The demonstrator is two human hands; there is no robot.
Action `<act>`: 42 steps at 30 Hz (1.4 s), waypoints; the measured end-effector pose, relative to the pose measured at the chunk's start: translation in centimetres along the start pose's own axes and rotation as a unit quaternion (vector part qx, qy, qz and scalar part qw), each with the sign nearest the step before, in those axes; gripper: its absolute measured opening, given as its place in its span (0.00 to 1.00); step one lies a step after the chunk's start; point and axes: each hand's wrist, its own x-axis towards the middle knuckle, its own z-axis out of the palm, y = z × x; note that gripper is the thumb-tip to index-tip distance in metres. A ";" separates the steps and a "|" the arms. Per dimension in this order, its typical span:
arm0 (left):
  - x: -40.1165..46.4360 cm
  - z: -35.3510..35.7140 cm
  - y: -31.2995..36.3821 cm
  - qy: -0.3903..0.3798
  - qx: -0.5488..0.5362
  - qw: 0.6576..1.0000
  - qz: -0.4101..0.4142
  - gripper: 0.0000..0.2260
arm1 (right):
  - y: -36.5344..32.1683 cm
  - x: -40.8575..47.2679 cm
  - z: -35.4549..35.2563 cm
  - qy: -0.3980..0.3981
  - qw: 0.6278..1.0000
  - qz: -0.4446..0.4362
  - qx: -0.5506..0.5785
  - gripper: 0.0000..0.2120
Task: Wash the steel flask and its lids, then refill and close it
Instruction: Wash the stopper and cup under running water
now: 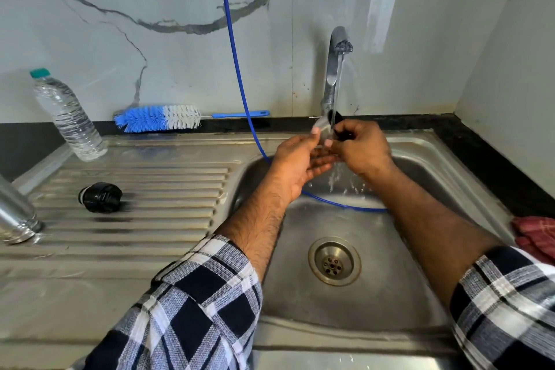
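While tap [338, 48] runs, right hand [362, 149] grips black lid [338, 126] under stream; left hand [297, 159] released, fingertips rubbing it. Turn lid, rinse every groove. Flask [16, 216] waits far left on drainboard [144, 189], second lid [100, 197] beside.

The steel flask [16, 213] is cut off by the left edge, its upper part out of view. The lid [338, 126] under the tap is mostly hidden by fingers [350, 129] and blurred. The red cloth [537, 237] runs past the right edge.

brushed steel sink [420, 249], glossy marble-look wall [150, 39], clear plastic bottle [67, 116], shiny steel flask [15, 213].
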 end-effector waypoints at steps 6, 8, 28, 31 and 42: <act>0.2 -0.4 -0.3 -0.049 -0.084 0.995 0.017 0.13 | 0.1 -0.5 -0.5 -0.104 0.990 -0.086 -0.042 0.12; 0.3 -0.6 -0.2 -0.056 -0.083 0.994 0.031 0.12 | -0.1 -0.3 -0.5 -0.141 0.986 -0.079 0.051 0.12; 1.8 -2.0 0.3 -0.028 -0.004 0.999 -0.018 0.21 | -3.2 -2.5 -0.8 -0.148 0.930 -0.142 -0.305 0.32; 1.5 -1.5 -0.2 -0.042 0.001 0.998 -0.052 0.25 | -2.8 -2.8 -1.5 -0.229 0.966 -0.079 -0.097 0.32; 1.3 -0.2 -1.2 -0.048 -0.052 0.993 -0.098 0.25 | -3.0 -2.5 -2.1 -0.206 0.918 -0.102 -0.323 0.32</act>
